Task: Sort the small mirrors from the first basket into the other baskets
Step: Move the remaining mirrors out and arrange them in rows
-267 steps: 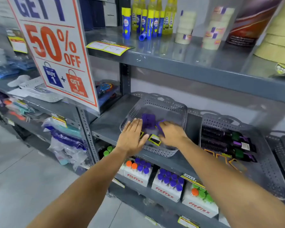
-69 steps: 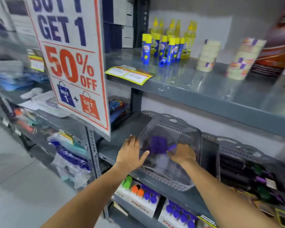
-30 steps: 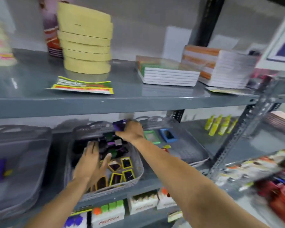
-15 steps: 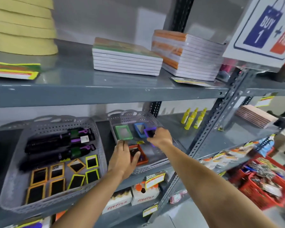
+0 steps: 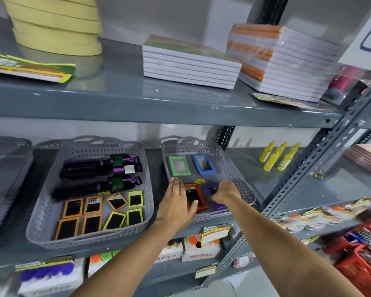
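Fingers (image 5: 217, 195) of my right hand (image 5: 225, 192) curl onto the purple mirror (image 5: 212, 190) in the right basket (image 5: 240, 181), while my left hand (image 5: 176, 203) rests flat and released on its rim.

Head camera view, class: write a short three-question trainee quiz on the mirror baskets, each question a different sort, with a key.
1. True or false: the green-framed mirror lies in the same basket as the blue-framed mirror.
2. Which mirror does the right hand rest on? A purple B yellow C orange
3. Fill in: the left hand lies flat, partly over the ___-framed mirror.

Key: 1 true; 2 A, the purple-framed mirror; 3 red.
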